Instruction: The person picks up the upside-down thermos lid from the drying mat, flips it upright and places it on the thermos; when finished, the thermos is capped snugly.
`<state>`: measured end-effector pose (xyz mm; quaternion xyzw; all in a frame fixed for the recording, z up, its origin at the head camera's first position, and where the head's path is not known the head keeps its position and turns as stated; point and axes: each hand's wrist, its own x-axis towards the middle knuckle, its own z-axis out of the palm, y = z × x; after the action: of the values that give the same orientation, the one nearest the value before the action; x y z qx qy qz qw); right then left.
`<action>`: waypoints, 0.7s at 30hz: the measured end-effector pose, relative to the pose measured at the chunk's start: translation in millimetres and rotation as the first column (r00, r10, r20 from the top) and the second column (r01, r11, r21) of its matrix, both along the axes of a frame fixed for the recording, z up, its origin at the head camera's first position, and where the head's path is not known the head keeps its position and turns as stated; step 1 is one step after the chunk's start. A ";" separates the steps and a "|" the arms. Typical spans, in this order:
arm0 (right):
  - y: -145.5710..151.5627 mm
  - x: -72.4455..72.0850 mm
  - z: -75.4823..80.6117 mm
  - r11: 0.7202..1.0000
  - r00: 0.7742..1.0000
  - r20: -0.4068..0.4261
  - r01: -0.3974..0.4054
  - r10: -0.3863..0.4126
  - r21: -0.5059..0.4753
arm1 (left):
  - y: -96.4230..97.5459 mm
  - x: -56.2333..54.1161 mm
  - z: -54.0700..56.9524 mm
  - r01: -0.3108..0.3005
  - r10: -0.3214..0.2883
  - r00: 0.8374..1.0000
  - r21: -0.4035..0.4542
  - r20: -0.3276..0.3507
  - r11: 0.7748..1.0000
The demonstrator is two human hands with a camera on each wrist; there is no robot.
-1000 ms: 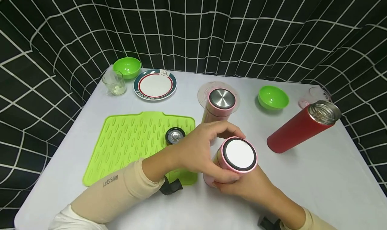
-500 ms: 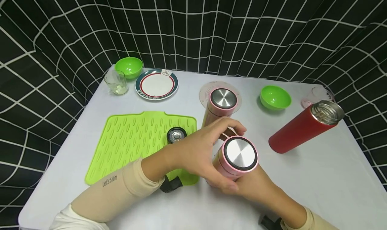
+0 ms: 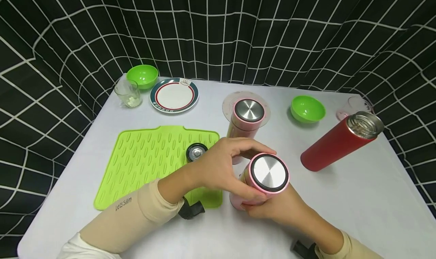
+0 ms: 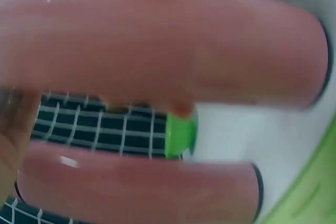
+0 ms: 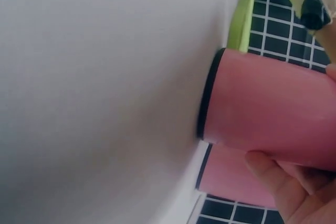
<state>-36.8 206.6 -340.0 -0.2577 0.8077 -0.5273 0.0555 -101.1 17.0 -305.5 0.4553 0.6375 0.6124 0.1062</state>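
Near the front of the table, a pink thermos (image 3: 250, 200) with a shiny steel-topped lid (image 3: 269, 172) stands between both hands. My left hand (image 3: 219, 170) grips the lid from the left, thumb in front and fingers behind. Lower down, my right hand (image 3: 284, 206) holds the body; in the right wrist view its fingers (image 5: 270, 174) lie against the pink wall. A second pink thermos (image 3: 246, 123), lid on, stands just behind, untouched. The left wrist view has the held thermos (image 4: 236, 51) nearest, with the other thermos (image 4: 147, 182) beside it.
A green ridged mat (image 3: 146, 164) at left bears a round black-rimmed stopper (image 3: 196, 152). To the right stands an uncapped red thermos (image 3: 335, 145). Farther back are a plate (image 3: 174, 95), two green bowls (image 3: 307, 109), a glass (image 3: 130, 94) and a pinkish clear item (image 3: 354, 106).
Half a second ago my left fingers and thumb sat looser around the lid; now they are close about it again. The right hand keeps its hold and the thermos stays in place.
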 end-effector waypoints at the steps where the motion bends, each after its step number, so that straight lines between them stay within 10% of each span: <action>1: 0.3 -0.6 0.1 1.000 1.000 0.007 0.005 -0.005 -0.005 | -1.3 -1.4 0.3 0.024 -0.024 1.000 0.000 0.017 1.000; 10: 2.9 -1.9 -2.0 0.999 0.999 -0.011 -0.041 0.041 0.019 | 5.4 6.5 -2.1 -0.125 0.123 0.987 -0.013 -0.099 0.992; 17: 11.0 -6.1 -21.0 0.999 0.999 -0.018 -0.036 0.037 0.028 | 1.2 -2.3 -7.1 0.045 -0.046 0.996 0.017 0.078 0.999; 21: 17.3 -10.2 -32.2 0.997 0.999 -0.031 -0.043 0.045 0.057 | 5.0 7.2 -4.1 -0.074 0.072 0.997 -0.035 -0.042 0.997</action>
<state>-47.0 223.9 -372.1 -0.2821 0.8171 -0.4990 0.0612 -93.8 22.1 -309.5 0.4420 0.6669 0.5947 0.0791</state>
